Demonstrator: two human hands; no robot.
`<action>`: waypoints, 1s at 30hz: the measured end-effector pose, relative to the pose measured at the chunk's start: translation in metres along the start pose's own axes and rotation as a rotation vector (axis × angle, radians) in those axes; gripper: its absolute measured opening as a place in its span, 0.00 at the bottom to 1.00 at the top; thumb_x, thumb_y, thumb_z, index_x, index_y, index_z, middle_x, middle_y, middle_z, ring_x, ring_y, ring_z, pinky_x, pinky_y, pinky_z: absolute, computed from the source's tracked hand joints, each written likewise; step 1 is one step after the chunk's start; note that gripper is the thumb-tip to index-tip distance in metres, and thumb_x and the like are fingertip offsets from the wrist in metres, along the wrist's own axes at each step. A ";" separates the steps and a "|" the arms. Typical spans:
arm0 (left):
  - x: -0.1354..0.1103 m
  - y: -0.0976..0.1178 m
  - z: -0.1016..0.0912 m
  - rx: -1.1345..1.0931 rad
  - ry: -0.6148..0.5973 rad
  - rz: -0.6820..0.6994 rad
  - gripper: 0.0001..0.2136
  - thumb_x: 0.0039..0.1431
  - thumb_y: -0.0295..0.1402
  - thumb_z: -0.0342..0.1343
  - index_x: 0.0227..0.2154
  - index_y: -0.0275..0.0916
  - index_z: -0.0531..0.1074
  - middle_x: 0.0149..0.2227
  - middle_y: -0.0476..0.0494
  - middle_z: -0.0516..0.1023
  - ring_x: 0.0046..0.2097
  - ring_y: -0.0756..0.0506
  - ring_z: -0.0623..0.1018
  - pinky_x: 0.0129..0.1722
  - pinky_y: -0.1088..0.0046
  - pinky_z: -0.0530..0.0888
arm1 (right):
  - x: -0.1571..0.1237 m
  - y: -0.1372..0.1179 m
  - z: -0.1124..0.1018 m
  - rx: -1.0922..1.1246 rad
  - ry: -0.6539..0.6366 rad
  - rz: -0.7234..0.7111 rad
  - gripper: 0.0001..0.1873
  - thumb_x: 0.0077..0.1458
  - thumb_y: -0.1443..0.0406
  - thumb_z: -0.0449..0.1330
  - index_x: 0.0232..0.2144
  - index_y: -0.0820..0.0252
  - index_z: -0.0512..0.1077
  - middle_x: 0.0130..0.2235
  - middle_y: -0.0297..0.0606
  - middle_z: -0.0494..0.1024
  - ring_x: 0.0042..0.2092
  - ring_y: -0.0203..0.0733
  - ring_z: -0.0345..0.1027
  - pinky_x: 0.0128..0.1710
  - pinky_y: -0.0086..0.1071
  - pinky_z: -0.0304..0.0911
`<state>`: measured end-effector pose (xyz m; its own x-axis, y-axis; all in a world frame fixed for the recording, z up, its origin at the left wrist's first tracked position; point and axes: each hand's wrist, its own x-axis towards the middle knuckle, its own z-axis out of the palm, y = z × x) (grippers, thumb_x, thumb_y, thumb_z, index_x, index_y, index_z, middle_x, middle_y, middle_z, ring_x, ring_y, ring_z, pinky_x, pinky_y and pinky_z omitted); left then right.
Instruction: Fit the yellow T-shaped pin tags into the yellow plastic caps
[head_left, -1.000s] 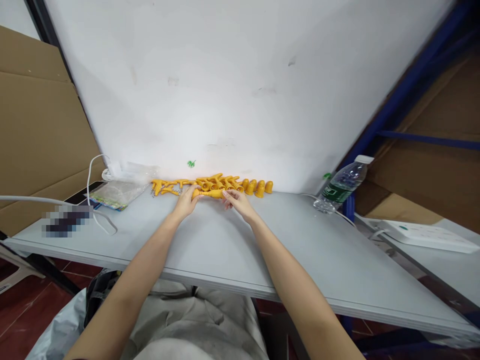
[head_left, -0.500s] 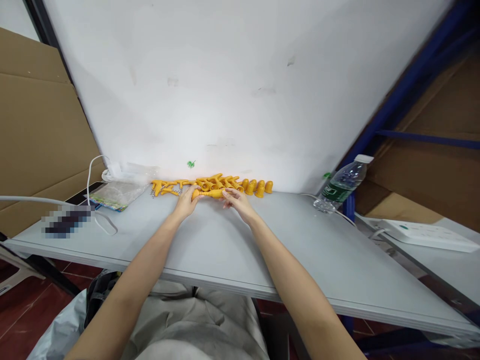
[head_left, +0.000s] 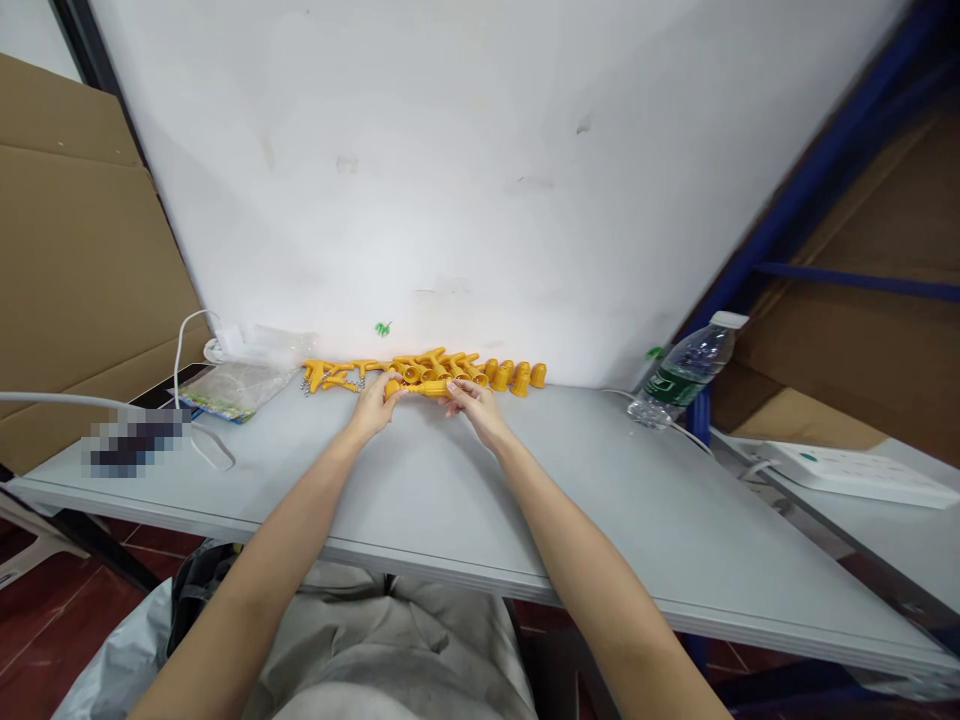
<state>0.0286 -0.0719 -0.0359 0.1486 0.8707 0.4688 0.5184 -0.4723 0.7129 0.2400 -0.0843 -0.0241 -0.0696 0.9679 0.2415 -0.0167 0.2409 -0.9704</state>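
As fingers point(head_left: 462, 393) pinch, piece point(head_left: 432, 389) lies between.

The fingers point(head_left: 391, 377) of the left hand point(head_left: 370, 408) cover one end of the yellow piece point(head_left: 430, 389); those of the right hand point(head_left: 480, 410) partly cover the other. Any seam between its sections is too small to resolve. Both hands partly obscure the yellow branched parts point(head_left: 433, 357) behind. A pixelated patch point(head_left: 135, 443) masks an object at left; its identity cannot be determined. Lettering on the bottle label point(head_left: 673, 386) is too small to read. The left picture edge crops the cardboard point(head_left: 75, 250); the bottom edge crops both forearms point(head_left: 596, 565).
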 end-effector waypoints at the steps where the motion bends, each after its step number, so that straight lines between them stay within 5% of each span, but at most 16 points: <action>1: 0.000 0.000 0.000 -0.001 0.003 -0.006 0.12 0.62 0.40 0.52 0.46 0.43 0.70 0.31 0.51 0.77 0.17 0.52 0.69 0.30 0.70 0.74 | 0.000 0.000 0.000 -0.002 0.001 -0.002 0.31 0.39 0.40 0.66 0.33 0.61 0.73 0.27 0.37 0.77 0.23 0.36 0.67 0.29 0.34 0.64; 6: 0.002 -0.004 0.003 0.008 0.000 0.009 0.13 0.63 0.40 0.50 0.48 0.43 0.69 0.32 0.51 0.77 0.18 0.51 0.70 0.32 0.69 0.75 | -0.001 0.000 0.005 -0.043 0.026 -0.013 0.31 0.41 0.40 0.64 0.33 0.59 0.71 0.27 0.36 0.76 0.24 0.38 0.67 0.30 0.36 0.63; 12: 0.003 -0.014 0.005 -0.007 0.165 0.123 0.22 0.65 0.41 0.48 0.60 0.42 0.59 0.58 0.34 0.68 0.42 0.46 0.78 0.45 0.64 0.74 | 0.012 -0.008 0.000 -0.080 0.159 -0.197 0.32 0.46 0.42 0.62 0.46 0.54 0.66 0.35 0.37 0.75 0.35 0.45 0.74 0.37 0.38 0.67; 18: 0.003 -0.018 0.005 0.032 0.230 0.101 0.18 0.67 0.39 0.45 0.56 0.41 0.63 0.55 0.35 0.70 0.44 0.45 0.76 0.49 0.61 0.72 | 0.041 -0.011 -0.006 -0.504 0.333 -0.422 0.24 0.59 0.55 0.54 0.55 0.56 0.63 0.54 0.48 0.71 0.50 0.50 0.69 0.51 0.45 0.64; 25: 0.002 -0.019 0.007 0.053 0.199 0.099 0.16 0.67 0.39 0.44 0.52 0.40 0.67 0.52 0.37 0.73 0.43 0.44 0.76 0.47 0.62 0.73 | 0.054 0.013 0.012 -1.179 0.012 -0.380 0.28 0.58 0.72 0.50 0.60 0.56 0.65 0.62 0.49 0.66 0.62 0.55 0.60 0.62 0.54 0.49; 30: 0.002 -0.019 0.009 0.063 0.186 0.114 0.16 0.67 0.39 0.44 0.52 0.39 0.67 0.52 0.37 0.73 0.44 0.44 0.76 0.49 0.61 0.73 | 0.064 0.003 -0.006 -1.152 -0.153 -0.248 0.37 0.55 0.62 0.59 0.66 0.50 0.56 0.69 0.45 0.53 0.70 0.62 0.39 0.63 0.67 0.34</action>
<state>0.0267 -0.0596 -0.0534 0.0541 0.7688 0.6372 0.5593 -0.5520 0.6185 0.2416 -0.0213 -0.0113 -0.3107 0.8860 0.3441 0.8548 0.4188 -0.3065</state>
